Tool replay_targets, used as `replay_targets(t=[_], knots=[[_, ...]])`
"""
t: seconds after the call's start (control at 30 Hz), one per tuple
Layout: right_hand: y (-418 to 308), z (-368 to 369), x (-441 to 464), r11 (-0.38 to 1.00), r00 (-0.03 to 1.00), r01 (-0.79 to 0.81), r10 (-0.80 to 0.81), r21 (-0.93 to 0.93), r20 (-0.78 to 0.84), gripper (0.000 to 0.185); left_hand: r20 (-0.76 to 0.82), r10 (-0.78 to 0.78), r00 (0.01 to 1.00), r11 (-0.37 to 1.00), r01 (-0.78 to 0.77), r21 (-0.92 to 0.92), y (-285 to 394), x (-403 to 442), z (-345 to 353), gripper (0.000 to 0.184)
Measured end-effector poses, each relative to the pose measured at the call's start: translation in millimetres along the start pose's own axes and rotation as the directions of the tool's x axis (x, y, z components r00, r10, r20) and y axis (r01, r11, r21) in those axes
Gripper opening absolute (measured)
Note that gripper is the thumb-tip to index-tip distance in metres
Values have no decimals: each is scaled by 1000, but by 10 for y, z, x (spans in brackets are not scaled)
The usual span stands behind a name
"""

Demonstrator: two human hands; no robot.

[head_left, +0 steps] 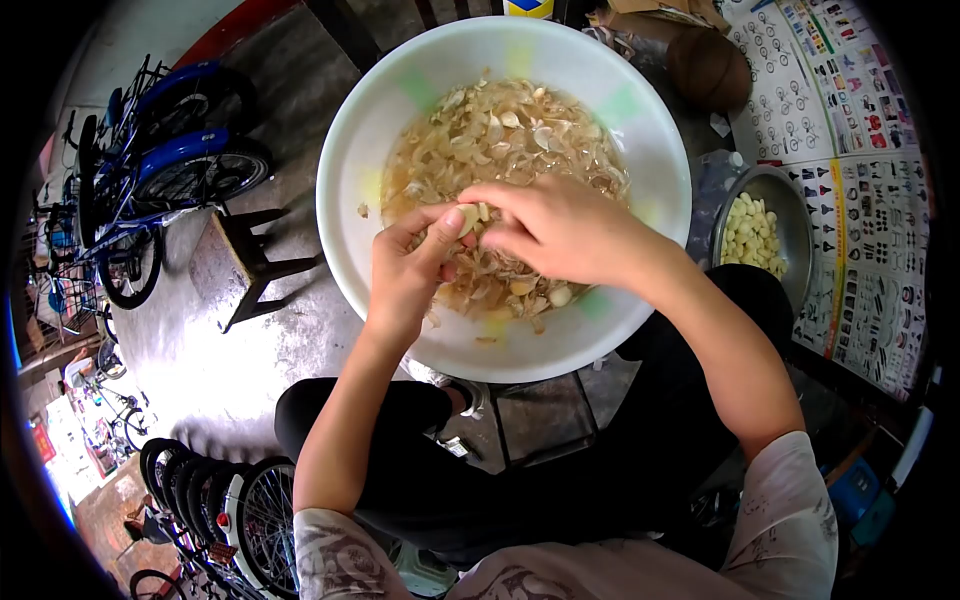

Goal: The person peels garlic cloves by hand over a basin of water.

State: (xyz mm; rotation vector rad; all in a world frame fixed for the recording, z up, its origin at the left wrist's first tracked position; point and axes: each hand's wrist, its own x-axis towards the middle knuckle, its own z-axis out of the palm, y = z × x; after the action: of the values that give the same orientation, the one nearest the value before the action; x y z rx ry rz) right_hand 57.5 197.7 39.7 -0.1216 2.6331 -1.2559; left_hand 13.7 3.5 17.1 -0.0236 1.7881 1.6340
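Note:
Both my hands meet above a wide white basin (655, 150) holding water, loose garlic skins (470, 130) and some cloves. My left hand (412, 262) pinches a pale garlic clove (468, 218) between thumb and fingers. From the right, my right hand (545, 228) reaches to the same clove, its fingertips pressed together at the clove's upper side; its other fingers are partly hidden. An unpeeled-looking bulb or clove (560, 296) lies in the basin below my right hand.
A metal bowl (800, 235) of peeled cloves (750, 232) stands right of the basin, beside a printed sheet (850, 180). A wooden stool (240, 262) and blue bicycles (185, 150) are at the left. Tyres (195, 495) stand lower left. My knees are below the basin.

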Motion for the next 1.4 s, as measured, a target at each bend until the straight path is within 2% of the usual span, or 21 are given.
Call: replay_targets(t=[0.1, 0.17, 0.23, 0.33, 0.4, 0.47, 0.5, 0.53, 0.57, 0.63, 0.7, 0.83, 0.9, 1.0, 1.1, 1.17, 1.23, 1.27, 1.33, 1.37, 1.4], knots=[[27, 120, -17, 998, 1000, 26, -26, -64, 8, 22, -5, 68, 998, 996, -68, 52, -95, 30, 31, 32], [130, 173, 13, 988, 990, 125, -130, -92, -61, 31, 4, 101, 995, 989, -101, 103, -65, 1, 86, 32], [100, 147, 19, 983, 986, 148, -155, -109, -55, 27, -15, 75, 997, 995, -74, 72, -68, 5, 56, 32], [173, 145, 20, 957, 961, 233, -254, -171, -111, 23, 75, 109, 991, 984, -118, 134, -60, -6, 16, 47], [207, 46, -45, 931, 929, 291, -330, -222, -166, 21, 62, -100, 993, 989, 106, -103, 13, -39, 67, 56], [25, -332, -216, 971, 959, 191, -216, -145, -182, 22, 116, -142, 983, 961, 165, -223, 1, 4, -10, 56], [-127, -577, -367, 974, 967, 59, -110, -219, -229, 26, 170, -176, 970, 915, 225, -334, -10, 48, -55, 56], [-142, -793, -540, 966, 953, -14, -65, -258, -294, 27, 166, -170, 971, 914, 218, -341, -39, 99, -85, 56], [-109, -951, -742, 983, 905, -114, 43, -143, -424, 29, 213, -144, 966, 856, 229, -464, -86, 140, -114, 52], [-29, -1315, -1207, 808, 796, -498, 282, -315, -536, 27, 258, -103, 961, 778, 239, -581, -103, 148, -143, 49], [227, -1463, -1592, 634, 706, -659, 337, -404, -624, 25, 308, -68, 949, 739, 255, -623, -61, 135, -152, 41], [133, -1233, -1689, 519, 630, -727, 246, -449, -736, 30, 259, -13, 966, 756, 179, -629, 10, 46, -127, 35], [-141, -898, -1402, 875, 688, -480, 336, -57, -643, 35, 258, -39, 965, 782, 190, -593, 20, 30, -105, 39], [-370, -412, -861, 975, 904, -219, 186, -44, -386, 31, 212, -68, 975, 878, 160, -451, 114, -44, -11, 44], [-235, -45, -309, 999, 967, 11, -21, -44, -253, 26, 197, -19, 980, 920, 95, -381, 66, -87, 10, 51], [-194, 13, -128, 997, 985, -45, 55, 61, -165, 25, 180, 12, 984, 943, 49, -329, 29, -65, 7, 54], [-91, 65, -49, 981, 990, -110, 121, 160, -66, 25, 65, 80, 995, 985, -69, -159, 22, -40, 18, 57], [1, 96, -52, 910, 986, -138, 162, 391, -28, 24, 61, 79, 995, 985, -68, -159, 23, -39, 29, 57], [80, 166, -66, 689, 973, -179, 231, 702, 22, 27, 43, 356, 934, 920, -358, 162, 30, -55, 64, 60], [82, 174, -58, 691, 973, -180, 230, 700, 23, 27, 41, 357, 933, 920, -359, 159, -27, -17, 58, 60], [81, 183, -50, 817, 980, -178, 197, 548, 25, 31, 68, 562, 824, 760, -547, 351, -90, 26, 50, 61]])
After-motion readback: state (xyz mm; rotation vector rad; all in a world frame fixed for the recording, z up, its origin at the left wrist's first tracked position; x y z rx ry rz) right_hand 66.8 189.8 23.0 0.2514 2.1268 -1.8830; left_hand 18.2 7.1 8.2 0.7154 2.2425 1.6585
